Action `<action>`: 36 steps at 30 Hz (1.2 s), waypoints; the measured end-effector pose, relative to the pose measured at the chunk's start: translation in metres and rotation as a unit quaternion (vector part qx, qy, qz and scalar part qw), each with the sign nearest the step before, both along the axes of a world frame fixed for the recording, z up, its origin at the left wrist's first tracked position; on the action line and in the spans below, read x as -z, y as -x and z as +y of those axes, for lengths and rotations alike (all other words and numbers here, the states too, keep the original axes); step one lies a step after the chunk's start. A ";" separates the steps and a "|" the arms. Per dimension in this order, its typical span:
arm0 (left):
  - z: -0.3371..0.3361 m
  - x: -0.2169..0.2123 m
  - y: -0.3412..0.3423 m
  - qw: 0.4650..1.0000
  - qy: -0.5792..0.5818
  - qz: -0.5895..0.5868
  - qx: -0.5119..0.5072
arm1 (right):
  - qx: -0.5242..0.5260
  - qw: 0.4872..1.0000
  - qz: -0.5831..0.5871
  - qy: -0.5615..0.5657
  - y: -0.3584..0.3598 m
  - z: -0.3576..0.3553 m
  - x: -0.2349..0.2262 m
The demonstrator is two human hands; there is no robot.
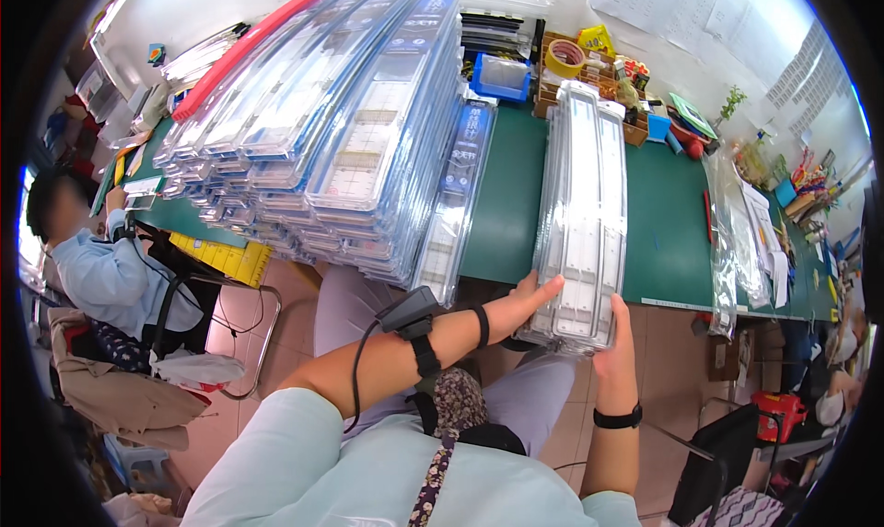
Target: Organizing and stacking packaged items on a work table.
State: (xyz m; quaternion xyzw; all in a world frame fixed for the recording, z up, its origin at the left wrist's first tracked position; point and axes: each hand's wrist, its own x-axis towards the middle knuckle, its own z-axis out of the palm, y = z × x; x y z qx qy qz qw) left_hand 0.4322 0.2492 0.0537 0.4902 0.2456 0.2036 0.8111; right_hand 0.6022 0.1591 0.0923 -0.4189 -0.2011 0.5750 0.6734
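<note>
A stack of long, narrow clear plastic packages (580, 214) stands at the green table's front edge, its near end reaching over the edge. My left hand (523, 310) presses on the stack's near left side, thumb along the side and fingers partly hidden beneath. From the right, my right hand (617, 343) grips the same near end, its thumb pointing up along the side. Left of these lies a much larger pile of similar packages (368, 150), with blue printed headers. A narrow pile of blue-headed packages (456, 196) sits between the two.
On the green table (668, 242), a clear plastic sheet (727, 242) hangs over the front edge. Behind are a blue bin (500, 78) and a yellow tape roll (564, 57). A red strip (244, 56) tops the large pile. Another person (129, 274) sits at left; a black chair (714, 463) stands lower right.
</note>
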 end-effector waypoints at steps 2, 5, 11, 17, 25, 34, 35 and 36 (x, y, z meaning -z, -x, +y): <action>0.002 -0.003 0.000 1.000 0.000 0.000 0.003 | 0.001 1.000 0.011 0.000 0.003 0.001 0.001; 0.003 -0.008 0.000 1.000 0.013 0.003 0.023 | 0.027 1.000 0.002 0.010 0.000 -0.001 0.007; -0.001 -0.008 -0.022 0.999 -0.034 0.016 0.029 | 0.045 0.999 -0.007 0.019 -0.008 -0.013 -0.005; 0.002 -0.003 -0.049 0.997 0.076 -0.021 0.023 | 0.041 0.999 -0.017 0.029 -0.045 -0.016 0.001; -0.036 -0.041 0.015 0.936 -0.312 0.112 -0.119 | 0.048 0.997 -0.047 0.031 -0.069 -0.020 -0.008; -0.063 0.010 0.141 0.853 -0.113 0.229 -0.455 | 0.047 0.998 -0.027 0.027 -0.063 -0.010 -0.003; -0.062 0.011 0.141 0.850 -0.035 0.244 -0.465 | 0.049 0.998 -0.028 0.034 -0.060 -0.009 -0.009; -0.058 0.007 0.141 0.850 -0.035 0.243 -0.465 | 0.049 0.998 -0.028 0.034 -0.055 -0.009 -0.013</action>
